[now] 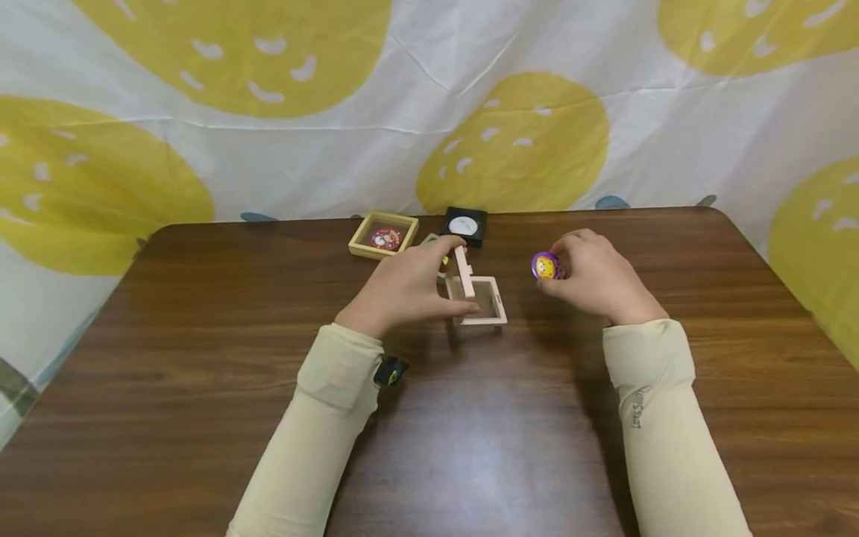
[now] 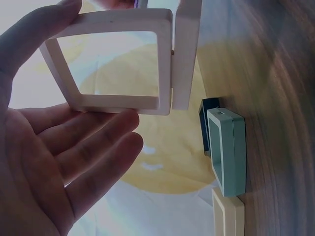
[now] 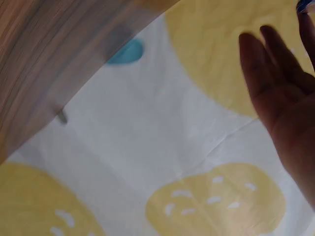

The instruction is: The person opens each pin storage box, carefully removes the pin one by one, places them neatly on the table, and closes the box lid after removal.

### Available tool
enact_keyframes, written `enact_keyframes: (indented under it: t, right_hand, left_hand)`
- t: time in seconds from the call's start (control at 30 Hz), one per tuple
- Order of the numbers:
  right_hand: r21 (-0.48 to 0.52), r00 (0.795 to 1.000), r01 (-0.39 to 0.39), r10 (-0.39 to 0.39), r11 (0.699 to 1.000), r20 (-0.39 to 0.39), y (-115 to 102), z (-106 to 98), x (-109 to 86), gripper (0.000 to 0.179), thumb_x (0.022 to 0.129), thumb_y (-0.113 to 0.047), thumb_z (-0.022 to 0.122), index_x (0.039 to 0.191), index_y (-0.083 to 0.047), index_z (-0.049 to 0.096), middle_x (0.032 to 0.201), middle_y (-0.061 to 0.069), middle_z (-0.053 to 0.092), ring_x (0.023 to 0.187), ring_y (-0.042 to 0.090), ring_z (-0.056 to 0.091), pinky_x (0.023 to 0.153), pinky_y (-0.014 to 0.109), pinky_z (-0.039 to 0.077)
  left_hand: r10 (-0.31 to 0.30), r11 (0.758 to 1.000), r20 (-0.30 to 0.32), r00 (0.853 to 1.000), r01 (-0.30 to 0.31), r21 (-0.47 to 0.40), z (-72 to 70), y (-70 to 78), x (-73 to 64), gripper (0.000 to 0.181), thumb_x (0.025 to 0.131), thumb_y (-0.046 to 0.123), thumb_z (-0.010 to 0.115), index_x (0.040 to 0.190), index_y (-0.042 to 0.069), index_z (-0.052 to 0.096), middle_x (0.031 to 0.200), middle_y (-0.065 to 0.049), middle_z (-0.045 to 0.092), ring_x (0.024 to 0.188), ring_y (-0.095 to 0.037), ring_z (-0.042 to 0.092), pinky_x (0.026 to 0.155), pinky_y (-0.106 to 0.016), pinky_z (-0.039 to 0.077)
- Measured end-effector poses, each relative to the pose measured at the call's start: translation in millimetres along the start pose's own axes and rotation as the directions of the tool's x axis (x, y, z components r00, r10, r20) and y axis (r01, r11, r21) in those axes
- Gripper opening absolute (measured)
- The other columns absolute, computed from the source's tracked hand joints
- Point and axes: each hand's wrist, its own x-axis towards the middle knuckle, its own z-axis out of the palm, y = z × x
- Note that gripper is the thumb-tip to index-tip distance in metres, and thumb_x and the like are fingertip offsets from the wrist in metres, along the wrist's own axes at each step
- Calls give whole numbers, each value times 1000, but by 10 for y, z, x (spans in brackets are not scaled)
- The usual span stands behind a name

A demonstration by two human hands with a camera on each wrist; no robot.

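Leftmost, near the far edge of the surface (image 1: 221, 350) and left of that edge's middle, lies the yellow case (image 1: 367, 252) with a red disc (image 1: 387, 238) inside. Just beside it sits the green case (image 2: 234, 152), mostly hidden from the head camera by the left hand (image 1: 409, 287). That hand grips one half of the pink frame (image 2: 165, 64), whose other half opens out to the right, over the middle of the surface; whether it touches down, I cannot tell. The black case (image 1: 475, 237) is behind it by the far edge. Farther right, well apart from the frame, the right hand (image 1: 593, 272) pinches the purple badge (image 1: 545, 265).

If the left thumb eases, the frame could tip or swing shut, since the open half seems to hang on its join. The left knuckles, so near the green case, might nudge it. The badge, pinched only by its edge, could slip from a loosened grip and roll toward the far edge.

The left forearm reaches up from the near edge, thumb and fingers spanning the held half; the right forearm slants inward, wrist bent, fingertips turned toward the frame.
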Motion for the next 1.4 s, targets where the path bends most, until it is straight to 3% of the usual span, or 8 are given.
enact_keyframes:
  t: [0.1,0.33,0.8,1.03,1.4]
  right_hand:
    - [-16,999,-50,50,999,-20,91,-60,-31,52,79,-29,65,117,5,58,127,25,50,116,43,44,91,55,42]
    - [57,989,-123,127,991,-75,281,-170,-114,55,81,-28,66,120,9,55,129,27,47,120,45,40,95,58,38]
    - [147,971,-204,219,968,-94,640,-325,-247,56,84,-25,65,122,13,50,125,33,46,121,48,37,99,59,31]
    - [159,950,-257,280,953,-140,956,-427,-455,54,85,-20,62,122,16,49,118,35,51,106,44,44,88,55,36]
    - [185,946,-285,307,941,-105,1016,-437,-481,58,86,-24,63,127,13,45,127,35,45,116,46,40,93,59,34]
  left_hand:
    - [-4,1000,3,1000,4,6,-2,2,5,85,71,53,75,139,13,43,123,-2,61,102,-17,62,86,-40,52]
    - [4,1000,6,1000,-4,14,19,-4,11,86,71,54,75,140,13,43,128,-1,59,107,-18,61,90,-39,50]
    - [0,1000,19,1000,0,22,35,13,17,87,71,54,75,140,12,42,131,-2,58,112,-18,60,94,-39,49]
    - [24,1000,29,999,-24,12,49,26,40,86,71,52,75,139,11,43,123,-2,61,106,-18,61,91,-39,50]
    - [17,1000,29,999,-18,18,54,36,33,87,71,52,76,140,11,43,122,-2,61,105,-19,62,90,-39,51]
